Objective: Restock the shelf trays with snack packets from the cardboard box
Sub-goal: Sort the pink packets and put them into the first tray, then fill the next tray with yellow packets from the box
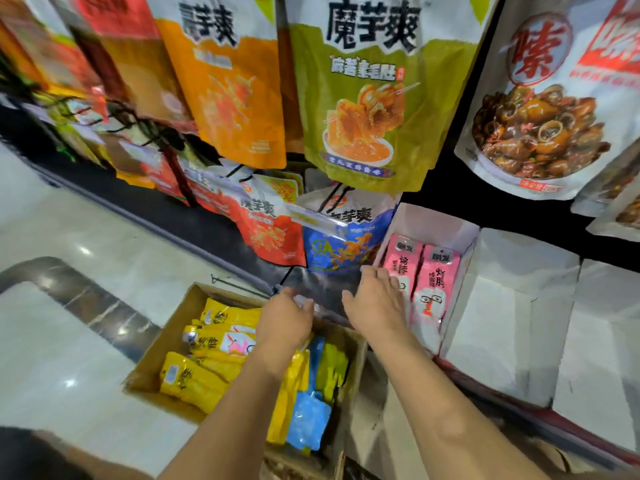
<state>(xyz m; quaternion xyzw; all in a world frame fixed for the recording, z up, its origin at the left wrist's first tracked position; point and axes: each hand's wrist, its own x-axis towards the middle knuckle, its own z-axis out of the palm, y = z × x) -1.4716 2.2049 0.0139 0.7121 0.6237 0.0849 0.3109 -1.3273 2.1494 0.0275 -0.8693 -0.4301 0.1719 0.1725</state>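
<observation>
Hands reach forward above a cardboard box that stands on the pale glossy floor at the foot of the shelf. The left hand curls its fingers over the near left corner of a blurred dark grey panel and grips it. The right hand lies on the panel's right edge with fingers stretched out straight and thumb pointing left. What the panel is, I cannot tell.

Yellow snack packets fill the left side of the box, and blue packets stand along its right wall beside more yellow ones.

Just right of the right hand, pink packets stand upright in a white shelf tray, against its back wall. More white trays follow along the shelf's front edge to the right.

Above hang large bags: a green bag, an orange bag, a blue bag and a red bag.
</observation>
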